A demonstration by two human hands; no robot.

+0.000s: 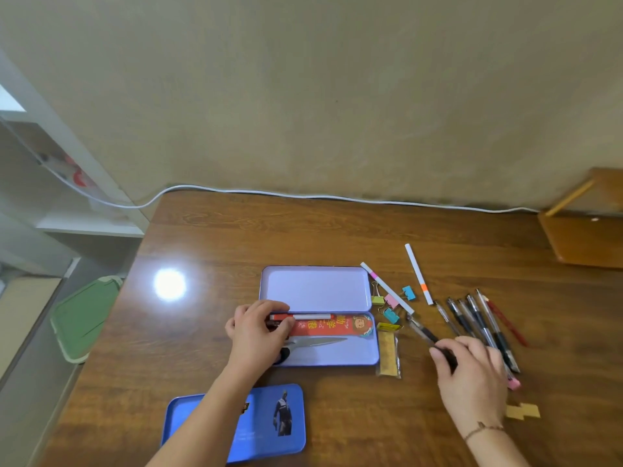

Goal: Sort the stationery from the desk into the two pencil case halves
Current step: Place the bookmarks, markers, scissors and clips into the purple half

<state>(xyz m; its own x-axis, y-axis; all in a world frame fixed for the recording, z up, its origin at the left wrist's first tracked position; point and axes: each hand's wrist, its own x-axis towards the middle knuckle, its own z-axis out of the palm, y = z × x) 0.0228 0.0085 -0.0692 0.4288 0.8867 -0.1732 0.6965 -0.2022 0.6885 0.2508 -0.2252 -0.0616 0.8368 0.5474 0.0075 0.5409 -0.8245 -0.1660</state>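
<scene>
Open lilac pencil case (317, 288): far half bare, near half holds red ruler (323, 326), scissors (317, 343), red pen (300, 317) under left hand (259, 332). Right hand (472, 375) grips black pen (426, 333); pens (478, 321), binder clips (391, 313) beyond it.

The open case (318, 315) lies mid-desk (236, 237), its far half behind the near half. In the near half lie a ruler (332, 326), scissors (317, 343) before it, and a pen (305, 317) behind it. Right of the case lie clips (391, 303), two markers (418, 274) and a row of pens (478, 318). A lid (269, 423) lies before the case, under my left arm.
</scene>
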